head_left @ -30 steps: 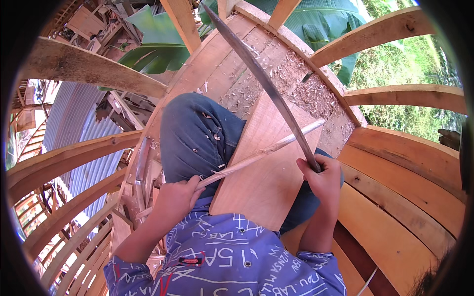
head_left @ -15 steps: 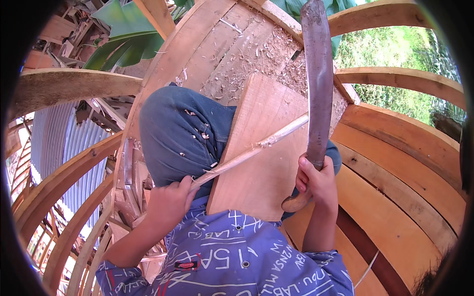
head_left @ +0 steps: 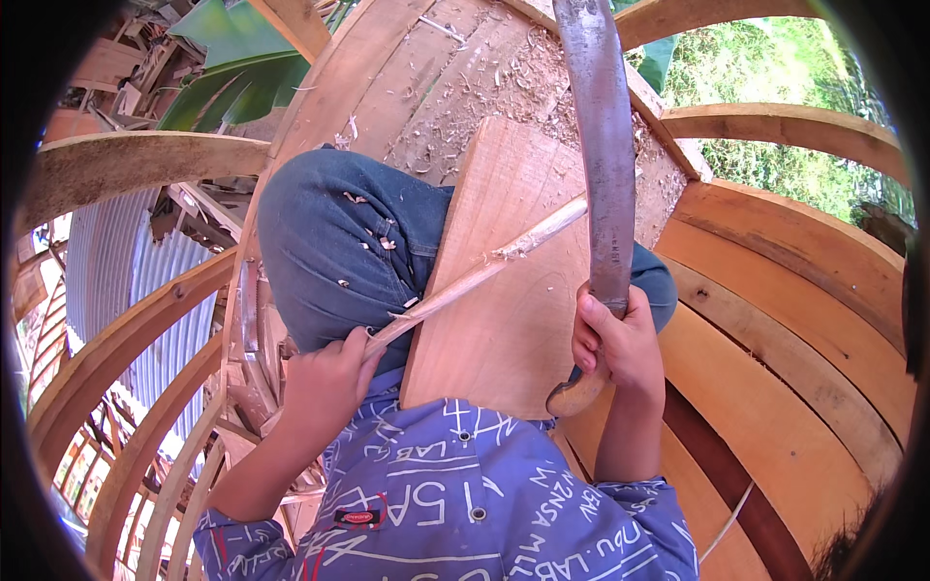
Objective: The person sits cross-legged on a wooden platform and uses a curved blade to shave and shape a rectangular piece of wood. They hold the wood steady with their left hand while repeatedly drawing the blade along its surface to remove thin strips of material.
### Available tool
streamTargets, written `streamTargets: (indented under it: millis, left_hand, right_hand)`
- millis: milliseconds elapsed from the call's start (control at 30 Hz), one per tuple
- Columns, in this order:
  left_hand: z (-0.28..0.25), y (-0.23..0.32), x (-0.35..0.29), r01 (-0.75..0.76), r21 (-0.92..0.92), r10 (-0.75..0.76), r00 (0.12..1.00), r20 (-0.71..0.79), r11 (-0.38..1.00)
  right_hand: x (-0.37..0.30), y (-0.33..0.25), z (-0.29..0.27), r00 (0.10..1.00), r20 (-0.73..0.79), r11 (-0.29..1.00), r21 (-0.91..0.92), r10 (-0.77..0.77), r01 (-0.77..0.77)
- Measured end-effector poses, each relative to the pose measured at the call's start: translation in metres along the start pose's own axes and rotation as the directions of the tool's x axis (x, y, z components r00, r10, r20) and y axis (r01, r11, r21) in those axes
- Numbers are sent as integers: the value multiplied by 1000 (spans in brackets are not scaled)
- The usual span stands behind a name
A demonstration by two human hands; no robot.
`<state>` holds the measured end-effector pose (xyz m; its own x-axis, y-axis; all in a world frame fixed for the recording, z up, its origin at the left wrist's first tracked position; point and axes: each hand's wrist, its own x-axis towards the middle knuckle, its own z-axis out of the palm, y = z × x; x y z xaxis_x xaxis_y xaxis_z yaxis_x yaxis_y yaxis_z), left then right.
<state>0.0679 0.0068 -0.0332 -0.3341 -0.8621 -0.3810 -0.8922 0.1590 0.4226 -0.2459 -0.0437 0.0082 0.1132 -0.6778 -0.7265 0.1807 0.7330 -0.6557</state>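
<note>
Left hand (head_left: 325,384) clenched round a stick (head_left: 455,289) slanting across a lap-borne board (head_left: 494,358), right hand (head_left: 620,339) wrapped about a machete (head_left: 603,155) at the board's right edge, the work looks, from where I stand, partly pared, shavings (head_left: 511,252) above the board's middle apparently left to clear.

Looked like an open-air woodworking site. Showed curved bare ribs (head_left: 145,161) and side planking (head_left: 760,276), set together like a boat's hull. Had wood shavings (head_left: 535,76) strewn over the floorboards (head_left: 387,70), timber scraps (head_left: 114,58) heaped beyond the left edge, and a broad blade (head_left: 606,165) and part-whittled stick (head_left: 465,281) as signs of handwork. Lay open to daylight, with corrugated sheeting (head_left: 174,286), big green leaves (head_left: 232,44) and sunlit grass (head_left: 775,68) outside.
</note>
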Motion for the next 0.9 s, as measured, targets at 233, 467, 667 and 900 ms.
streamTargets:
  millis: [233, 467, 667, 900]
  left_hand:
    - [1, 1, 0, 7, 27, -7, 1000, -6, 1000]
    - [4, -2, 1, -13, -10, 13, 1000, -25, 1000]
    - [-2, -5, 7, -23, -66, 24, 999, 21, 998]
    - [1, -5, 8, -40, -118, 39, 999, -9, 992]
  right_hand:
    - [-7, 12, 6, 988, 123, 969, -242, 90, -58]
    - [-3, 3, 6, 998, -15, 990, -127, -59, 56]
    - [-3, 16, 11, 997, -3, 984, -158, -79, 77]
    - [-3, 0, -5, 986, -78, 986, -82, -151, 144]
